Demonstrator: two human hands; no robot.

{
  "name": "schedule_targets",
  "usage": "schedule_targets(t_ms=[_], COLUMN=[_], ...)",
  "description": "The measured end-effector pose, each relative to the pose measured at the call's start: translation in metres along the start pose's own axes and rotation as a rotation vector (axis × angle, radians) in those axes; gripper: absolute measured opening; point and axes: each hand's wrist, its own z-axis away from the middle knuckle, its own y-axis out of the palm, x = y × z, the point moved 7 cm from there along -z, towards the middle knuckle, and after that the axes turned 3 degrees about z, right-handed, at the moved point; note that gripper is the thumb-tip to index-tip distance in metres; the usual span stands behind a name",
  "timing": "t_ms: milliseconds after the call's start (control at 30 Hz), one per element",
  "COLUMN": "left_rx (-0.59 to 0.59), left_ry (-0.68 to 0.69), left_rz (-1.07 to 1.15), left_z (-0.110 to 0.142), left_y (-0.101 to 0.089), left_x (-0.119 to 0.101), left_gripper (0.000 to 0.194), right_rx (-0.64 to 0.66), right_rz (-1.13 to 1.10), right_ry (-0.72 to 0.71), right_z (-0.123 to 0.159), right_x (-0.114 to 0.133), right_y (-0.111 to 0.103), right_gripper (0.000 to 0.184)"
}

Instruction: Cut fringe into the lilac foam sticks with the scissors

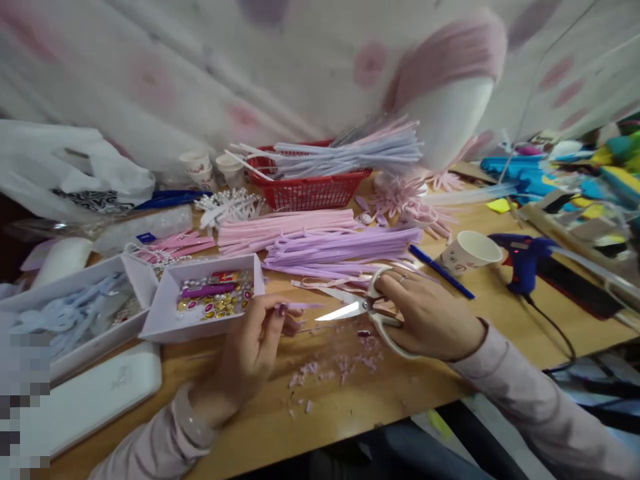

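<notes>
My left hand (255, 340) pinches a thin lilac strip (309, 305) between thumb and fingertips, its free end pointing right. My right hand (433, 310) is closed around the handles of white-handled scissors (346, 311), whose blades are spread and point left toward the strip. A small gap seems to lie between the strip's tip and the blades. Pink and lilac clippings (345, 367) are scattered on the wooden table below the scissors. Behind my hands lie a bundle of lilac pipe cleaners (340, 248) and a bundle of pink pipe cleaners (287, 230).
A white box of gems (167, 293) sits left of my left hand. Right of the scissors are a blue pen (443, 272), a paper cup (470, 252) and a blue glue gun (525, 260) with a cord. A red basket (315, 191) stands behind.
</notes>
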Motion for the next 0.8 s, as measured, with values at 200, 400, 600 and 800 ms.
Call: schedule_targets(t_ms=[200,400,600,800], left_rx=[0.033,0.088,0.262,0.211], left_ry=[-0.091,-0.168,0.168,0.024], left_rz=[-0.189,-0.131,-0.215,0.067], left_z=[0.012,0.005,0.004,-0.005], left_y=[0.001,0.007,0.022,0.023], left_x=[0.004,0.003,-0.022,-0.01], left_gripper=[0.024,0.022,0.018,0.019], right_rx=[0.036,-0.026,-0.09,0.069], right_rz=[0.008,-0.19,-0.177,-0.129], right_ry=[0.094,0.239,0.248,0.143], right_z=[0.024,0.028,0.004,-0.032], right_x=[-0.025,-0.025,0.002,0.023], right_y=[0.007,-0.007,-0.013,0.026], right_gripper=[0.012,0.02,0.012,0.014])
